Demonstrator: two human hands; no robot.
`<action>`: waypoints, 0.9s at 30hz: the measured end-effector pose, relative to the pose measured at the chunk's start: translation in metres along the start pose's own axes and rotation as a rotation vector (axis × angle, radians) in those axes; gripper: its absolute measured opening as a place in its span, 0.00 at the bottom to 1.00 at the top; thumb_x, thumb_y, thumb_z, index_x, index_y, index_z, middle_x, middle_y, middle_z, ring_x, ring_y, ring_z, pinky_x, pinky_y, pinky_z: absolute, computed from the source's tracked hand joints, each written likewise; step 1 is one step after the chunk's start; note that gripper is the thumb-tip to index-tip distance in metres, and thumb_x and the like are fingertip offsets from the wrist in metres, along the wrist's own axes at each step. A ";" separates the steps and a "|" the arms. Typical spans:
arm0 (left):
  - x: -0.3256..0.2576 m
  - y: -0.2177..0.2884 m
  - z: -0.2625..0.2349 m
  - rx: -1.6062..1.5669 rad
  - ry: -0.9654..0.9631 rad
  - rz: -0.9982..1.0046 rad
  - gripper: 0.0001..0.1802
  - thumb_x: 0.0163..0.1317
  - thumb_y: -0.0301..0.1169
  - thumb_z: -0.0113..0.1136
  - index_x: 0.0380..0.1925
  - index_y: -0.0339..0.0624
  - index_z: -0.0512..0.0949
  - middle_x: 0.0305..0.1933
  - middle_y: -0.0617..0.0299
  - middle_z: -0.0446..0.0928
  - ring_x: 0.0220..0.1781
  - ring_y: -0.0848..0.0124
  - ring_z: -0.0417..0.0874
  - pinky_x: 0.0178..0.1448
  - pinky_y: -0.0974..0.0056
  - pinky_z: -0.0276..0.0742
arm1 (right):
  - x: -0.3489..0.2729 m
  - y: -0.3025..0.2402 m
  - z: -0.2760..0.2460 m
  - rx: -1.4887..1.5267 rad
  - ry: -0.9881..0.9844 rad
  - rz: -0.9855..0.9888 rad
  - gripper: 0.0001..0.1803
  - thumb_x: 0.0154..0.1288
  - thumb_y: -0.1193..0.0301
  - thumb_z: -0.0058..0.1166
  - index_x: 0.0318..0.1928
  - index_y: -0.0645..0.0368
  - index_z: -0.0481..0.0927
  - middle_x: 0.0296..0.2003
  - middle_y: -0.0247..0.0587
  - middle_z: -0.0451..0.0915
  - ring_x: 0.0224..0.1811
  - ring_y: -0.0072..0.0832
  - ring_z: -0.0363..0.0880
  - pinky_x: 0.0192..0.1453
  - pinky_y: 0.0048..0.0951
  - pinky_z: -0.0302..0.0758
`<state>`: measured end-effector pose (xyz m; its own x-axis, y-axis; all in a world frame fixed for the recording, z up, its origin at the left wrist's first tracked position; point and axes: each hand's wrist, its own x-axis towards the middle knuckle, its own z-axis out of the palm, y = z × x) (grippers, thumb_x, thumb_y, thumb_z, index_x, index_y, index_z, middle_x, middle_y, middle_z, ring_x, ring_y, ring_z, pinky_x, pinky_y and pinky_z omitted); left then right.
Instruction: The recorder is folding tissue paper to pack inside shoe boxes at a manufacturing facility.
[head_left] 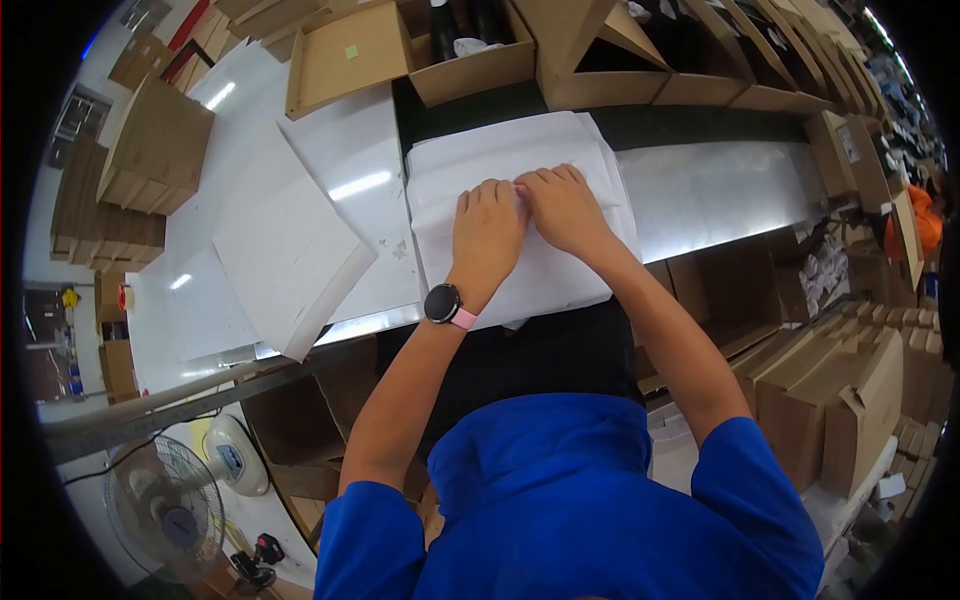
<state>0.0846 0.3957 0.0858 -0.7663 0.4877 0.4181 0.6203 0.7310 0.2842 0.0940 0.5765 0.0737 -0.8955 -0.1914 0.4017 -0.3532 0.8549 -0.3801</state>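
Note:
In front of me a stack of white paper sheets (pixel 560 270) lies across the bench. Both my hands are over its middle, side by side with the thumbs close together. My left hand (pixel 488 225), with a dark round watch on a pink strap at the wrist, has its fingers bent down onto the paper. My right hand (pixel 565 205) curls its fingers on the top sheet in the same way. Both seem to pinch the paper along a crease; anything under the fingers is hidden. A separate stack of white paper (pixel 285 235) rests at an angle to the left.
An open brown box (pixel 470 75) with dark bottles stands beyond the paper. More open cartons (pixel 700 92) line the back right. Stacked flat cartons (pixel 155 150) are at the far left. A fan (pixel 170 510) and a cordless drill (pixel 262 560) sit at lower left.

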 end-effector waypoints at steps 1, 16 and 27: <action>-0.003 -0.007 0.001 0.047 -0.032 -0.021 0.16 0.79 0.35 0.67 0.61 0.40 0.85 0.55 0.51 0.86 0.57 0.49 0.87 0.67 0.46 0.78 | 0.006 -0.003 0.002 -0.035 -0.036 0.019 0.12 0.85 0.65 0.59 0.50 0.56 0.91 0.47 0.43 0.93 0.53 0.47 0.88 0.71 0.55 0.73; -0.046 0.022 -0.015 -0.118 -0.314 -0.051 0.15 0.82 0.37 0.65 0.60 0.43 0.84 0.55 0.55 0.84 0.57 0.52 0.86 0.59 0.46 0.79 | -0.046 -0.016 -0.050 -0.168 -0.217 0.184 0.26 0.87 0.45 0.56 0.49 0.55 0.92 0.40 0.46 0.94 0.47 0.47 0.93 0.60 0.68 0.73; -0.038 0.021 -0.012 -0.089 -0.281 -0.011 0.14 0.82 0.37 0.63 0.59 0.42 0.84 0.54 0.52 0.83 0.58 0.50 0.85 0.60 0.43 0.77 | -0.074 0.007 -0.097 -0.193 0.104 0.165 0.17 0.78 0.62 0.69 0.56 0.61 0.90 0.54 0.50 0.91 0.62 0.52 0.85 0.72 0.59 0.72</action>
<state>0.1290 0.3873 0.0859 -0.7814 0.6024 0.1628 0.6147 0.6980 0.3674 0.1845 0.6436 0.1224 -0.9006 0.0003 0.4347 -0.1376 0.9484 -0.2858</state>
